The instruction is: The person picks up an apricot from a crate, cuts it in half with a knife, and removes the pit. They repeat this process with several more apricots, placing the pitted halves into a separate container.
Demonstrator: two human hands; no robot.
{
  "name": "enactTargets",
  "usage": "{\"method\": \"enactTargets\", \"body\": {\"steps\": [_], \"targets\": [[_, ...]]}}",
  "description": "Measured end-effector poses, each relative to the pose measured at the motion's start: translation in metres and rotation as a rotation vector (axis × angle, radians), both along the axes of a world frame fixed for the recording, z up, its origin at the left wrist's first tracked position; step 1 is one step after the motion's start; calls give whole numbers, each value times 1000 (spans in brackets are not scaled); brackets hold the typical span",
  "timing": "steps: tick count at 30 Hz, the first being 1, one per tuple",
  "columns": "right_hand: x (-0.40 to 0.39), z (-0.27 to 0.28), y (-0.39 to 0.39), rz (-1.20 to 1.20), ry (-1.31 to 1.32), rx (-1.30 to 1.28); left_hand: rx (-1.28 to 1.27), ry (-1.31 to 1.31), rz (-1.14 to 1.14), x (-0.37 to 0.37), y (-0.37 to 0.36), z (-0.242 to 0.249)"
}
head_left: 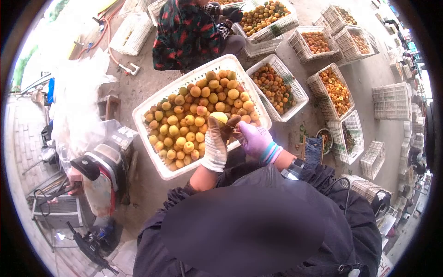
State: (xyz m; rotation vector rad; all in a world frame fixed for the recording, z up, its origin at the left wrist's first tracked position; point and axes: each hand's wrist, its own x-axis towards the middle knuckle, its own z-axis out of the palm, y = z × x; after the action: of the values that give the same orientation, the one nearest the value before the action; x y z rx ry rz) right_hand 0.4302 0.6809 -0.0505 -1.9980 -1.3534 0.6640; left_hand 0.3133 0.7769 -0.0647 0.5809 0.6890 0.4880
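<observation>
The left hand (pixel 215 147), in a knit glove, is clamped on a yellow apricot (pixel 218 118) over the white crate (pixel 152 138) of apricots. The right hand (pixel 253 138), in a purple glove, pinches at its side. A loosened grip could likely drop the fruit and bruise it.

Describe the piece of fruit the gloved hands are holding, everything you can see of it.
The fruit is small, round and pale yellow, smooth-skinned, like the yellow and orange fruit heaped in the white crate beneath it. It looks whole; its underside is hidden. The left hand, in a white knit glove, holds it up from below with its fingertips, just above the crate's near edge. The right hand, in a purple glove, meets it from the right. Whether that hand holds a tool is too small to tell.
</observation>
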Motion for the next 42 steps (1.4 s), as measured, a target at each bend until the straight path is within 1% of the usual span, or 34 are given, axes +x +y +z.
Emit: {"method": "enactTargets", "body": {"steps": [1,3,5,6,7,9,10,11,12,13,14,15,16,17,19,20,21,23,24,25,27,28,29,30,31,32,34,35,37,38,39,40,41,42], "targets": [[0,-2,-4,17,-8,13,2,-1,-3,1,1,-1],[1,-7,-14,36,-15,26,-68,42,94,0,2,-7],[6,-12,-25,45,-13,-34,-66,26,98,-2,6,-10],[9,-14,-30,44,-17,-9,-64,35,134,-3,10,-9],[16,-10,-35,91,-21,-168,-61,45,168,-6,12,-8],[17,-14,-44,-105,178,-43,-7,42,167,-10,13,-21],[15,-15,-41,-240,358,31,99,77,97,-9,10,-19],[15,-25,-32,-333,638,60,203,111,25,-7,6,-17],[15,-27,-31,-331,741,153,306,125,-33,-6,0,-14],[11,-9,-18,-328,842,248,255,77,-79,-5,-6,-19],[9,-9,-11,-329,843,248,372,115,-110,-2,-10,-15],[8,-9,-4,-267,923,275,489,152,-141,1,-13,-12],[6,-9,1,-204,1003,300,468,23,-165,6,-16,-15],[3,-8,4,-204,1006,298,466,27,-165,5,-17,-17],[-2,-7,8,-199,883,216,452,41,-63,5,-18,-20],[-8,-10,12,-203,804,324,450,44,-65,6,-19,-21],[-8,-7,10,-203,806,321,384,-2,-40,9,-21,-22],[-9,11,11,-182,234,247,257,-88,16,11,-23,-23],[-9,17,17,-170,227,380,276,-54,9,10,-22,-23],[-8,15,19,-165,233,380,277,-48,13,9,-20,-24],[-3,10,17,13,159,392,-285,-98,52,11,-16,-25],[-5,9,15,17,166,324,-275,-120,8,4,-17,-28],[-3,11,12,117,54,319,-267,-139,-36,-5,-18,-30],[-3,10,10,141,83,322,-353,-54,-65,-9,-18,-34],[-2,8,10,165,110,328,-434,30,-96,-8,-14,-25],[-3,3,11,160,104,325,-437,25,-103,-7,-10,-21],[-5,-6,12,-6,322,408,-472,-26,-100,-4,-7,-10],[-1,-2,11,-48,365,354,-440,-50,-60,2,-6,11],[4,-5,10,-207,1200,116,-404,48,-86,0,2,20],[4,-1,10,-210,1200,118,-403,49,-89,-3,4,13],[5,5,8,-202,1113,77,-406,30,-117,-7,5,1],[6,11,8,-197,1023,38,-408,9,-147,-5,6,1],[7,10,8,-205,1021,40,-410,8,-156,-3,6,2],[8,7,8,-178,1075,60,-377,-13,-104,-1,4,5]]}}
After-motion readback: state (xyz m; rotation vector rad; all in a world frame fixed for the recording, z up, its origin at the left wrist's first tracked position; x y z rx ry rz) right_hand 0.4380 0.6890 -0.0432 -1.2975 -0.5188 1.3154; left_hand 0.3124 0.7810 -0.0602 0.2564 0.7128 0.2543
